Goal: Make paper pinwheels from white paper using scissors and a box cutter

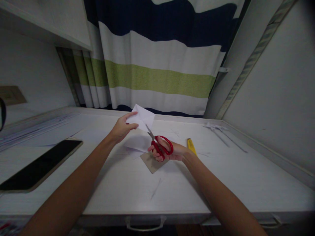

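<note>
My left hand (123,127) pinches the left edge of a white sheet of paper (145,117) with creases across it, held up above the desk. In my right hand (161,151) is a pair of red-handled scissors (168,144), fingers through the loops. The blades are parted and point up and left at the paper's lower edge; whether they touch it I cannot tell. Beneath the hands lie another white paper (137,144) and a brown square of card (151,165). A yellow utility knife or similar tool (191,146) rests just beyond my right wrist.
A dark tablet (41,167) lies on the left of the white desk (118,193), with stacked papers (44,127) behind it. At the back right are thin sticks with crumpled white material (215,126). A striped curtain (157,78) hangs behind; a drawer handle (146,228) sits below the front edge.
</note>
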{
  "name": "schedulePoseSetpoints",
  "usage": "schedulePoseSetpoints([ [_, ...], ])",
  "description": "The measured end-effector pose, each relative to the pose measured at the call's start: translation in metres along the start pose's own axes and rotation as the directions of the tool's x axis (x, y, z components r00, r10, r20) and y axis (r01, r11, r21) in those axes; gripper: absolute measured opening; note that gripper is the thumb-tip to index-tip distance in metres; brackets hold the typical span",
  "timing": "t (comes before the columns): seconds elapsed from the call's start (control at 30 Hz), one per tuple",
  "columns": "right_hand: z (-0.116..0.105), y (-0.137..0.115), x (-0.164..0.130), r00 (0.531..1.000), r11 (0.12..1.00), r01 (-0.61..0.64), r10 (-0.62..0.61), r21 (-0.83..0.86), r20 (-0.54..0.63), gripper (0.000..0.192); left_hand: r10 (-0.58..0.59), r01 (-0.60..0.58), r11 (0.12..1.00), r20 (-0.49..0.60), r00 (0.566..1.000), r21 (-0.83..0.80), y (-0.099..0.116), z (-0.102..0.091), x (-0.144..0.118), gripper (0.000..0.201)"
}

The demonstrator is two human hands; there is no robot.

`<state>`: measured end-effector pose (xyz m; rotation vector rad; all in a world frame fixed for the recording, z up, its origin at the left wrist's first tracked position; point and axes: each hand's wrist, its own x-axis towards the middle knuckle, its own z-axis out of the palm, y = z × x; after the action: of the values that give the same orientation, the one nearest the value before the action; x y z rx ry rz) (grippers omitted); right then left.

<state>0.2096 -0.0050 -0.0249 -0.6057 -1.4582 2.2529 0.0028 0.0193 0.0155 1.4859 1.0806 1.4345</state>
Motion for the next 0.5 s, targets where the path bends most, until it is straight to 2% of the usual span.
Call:
schedulePoseSetpoints([
  [0.23, 0.001, -0.0009, -0.0001, 0.999, 0.999, -0.016, 0.014, -0.031, -0.047, 0.049, -0.012, 0.012, 1.0, -0.009, 1.0, -0.013, 0.0014, 0.0011, -0.0002, 0.064],
  [0.5, 0.0046, -0.0011, -0.0015, 0.999, 0.998, 0.05, -0.05, -0.05, 0.001, 0.044, -0.021, 0.021, 1.0, -0.013, 1.0, -0.006, 0.0008, -0.0001, 0.0003, 0.064],
])
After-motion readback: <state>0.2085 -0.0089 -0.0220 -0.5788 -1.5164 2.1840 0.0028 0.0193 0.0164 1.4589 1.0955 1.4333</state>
